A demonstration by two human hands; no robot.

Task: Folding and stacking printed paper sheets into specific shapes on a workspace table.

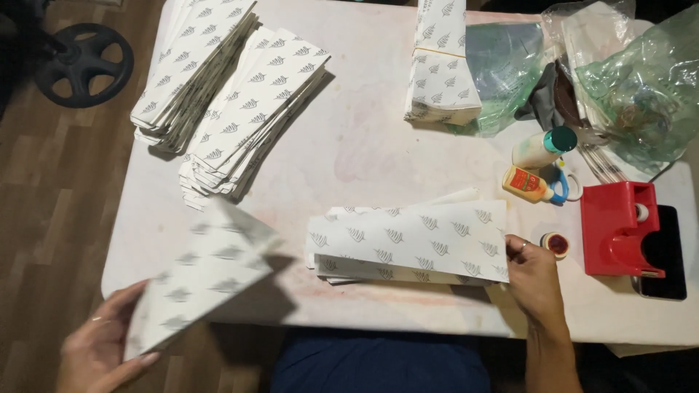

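From my view, the white folded paper sheet with grey leaf prints (198, 280) in my left hand (98, 349) is motion-blurred. That hand is cut off by the bottom edge. The black flat phone (666, 255) lies partly hidden behind the red plastic tape dispenser (615, 229). What's inside the crumpled green plastic bags (644, 87) I cannot make out.

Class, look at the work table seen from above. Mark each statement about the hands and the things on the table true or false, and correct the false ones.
1. The left hand holds a folded patterned sheet. True.
2. The right hand grips the red tape dispenser. False: it rests on the small pile of sheets.
3. Two fanned stacks lie at the table's far left. True.
4. The glue bottle stands upright. False: it lies on its side.
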